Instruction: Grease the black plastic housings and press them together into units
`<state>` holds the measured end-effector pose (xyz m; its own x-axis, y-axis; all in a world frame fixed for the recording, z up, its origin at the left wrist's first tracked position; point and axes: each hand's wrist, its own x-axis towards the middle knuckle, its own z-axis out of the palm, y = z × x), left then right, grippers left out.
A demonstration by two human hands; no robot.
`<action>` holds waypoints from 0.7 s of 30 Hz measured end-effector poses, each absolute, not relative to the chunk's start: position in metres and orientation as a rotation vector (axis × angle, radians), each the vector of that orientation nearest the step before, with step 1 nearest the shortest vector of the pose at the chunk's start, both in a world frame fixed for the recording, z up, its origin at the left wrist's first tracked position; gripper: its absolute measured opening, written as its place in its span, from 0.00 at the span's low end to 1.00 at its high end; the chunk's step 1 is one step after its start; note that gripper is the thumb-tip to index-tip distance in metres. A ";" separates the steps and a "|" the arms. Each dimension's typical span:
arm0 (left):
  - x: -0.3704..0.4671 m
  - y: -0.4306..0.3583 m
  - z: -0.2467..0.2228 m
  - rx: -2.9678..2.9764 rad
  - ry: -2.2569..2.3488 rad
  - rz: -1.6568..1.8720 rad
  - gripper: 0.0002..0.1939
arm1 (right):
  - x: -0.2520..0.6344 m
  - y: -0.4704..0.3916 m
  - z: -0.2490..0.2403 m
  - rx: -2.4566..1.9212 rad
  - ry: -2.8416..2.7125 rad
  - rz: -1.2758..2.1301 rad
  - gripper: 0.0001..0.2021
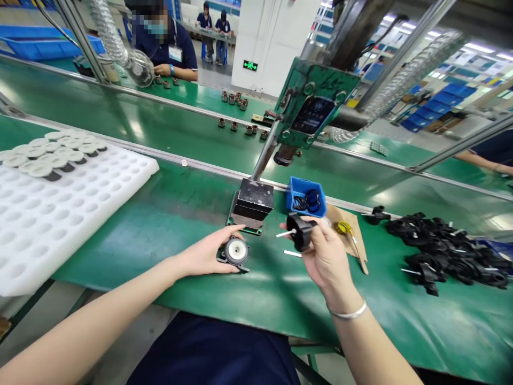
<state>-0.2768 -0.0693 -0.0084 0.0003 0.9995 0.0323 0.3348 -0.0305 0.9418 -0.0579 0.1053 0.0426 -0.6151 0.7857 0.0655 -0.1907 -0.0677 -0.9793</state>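
Observation:
My left hand (208,250) is closed around the sides of a round black part with a white centre (236,251), low over the green table, in front of the press's black block (255,199). Raised to the right, my right hand (325,254) grips a black plastic housing (300,231) from which a thin white shaft sticks out to the left. The two parts are apart. A small white strip (292,253) lies on the table between the hands.
A white tray (80,214) with pale discs fills the left. The green press head (312,101) hangs above the block. Behind my right hand are a blue bin (294,200) of black rings and a brush (359,254). Black housings (449,246) are piled right. A person (172,48) sits opposite.

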 end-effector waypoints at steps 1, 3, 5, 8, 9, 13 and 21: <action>-0.269 -0.065 -0.014 1.462 1.439 1.097 0.47 | -0.063 0.106 0.040 -0.714 -1.472 1.834 0.18; -0.255 -0.058 -0.020 1.450 1.438 1.179 0.48 | -0.072 0.105 0.037 -0.773 -1.447 1.886 0.18; -0.245 -0.053 -0.024 1.439 1.424 1.239 0.48 | -0.078 0.102 0.037 -0.794 -1.491 1.880 0.16; -0.240 -0.051 -0.028 1.377 1.367 1.302 0.47 | -0.083 0.099 0.038 -0.794 -1.609 1.869 0.13; -0.241 -0.052 -0.030 1.348 1.344 1.318 0.48 | -0.085 0.097 0.038 -0.790 -1.648 1.880 0.12; -0.244 -0.054 -0.032 1.273 1.310 1.341 0.48 | -0.091 0.092 0.033 -0.760 -1.759 1.923 0.10; -0.244 -0.052 -0.027 1.244 1.311 1.314 0.49 | -0.090 0.080 0.033 -0.625 -2.081 1.579 0.07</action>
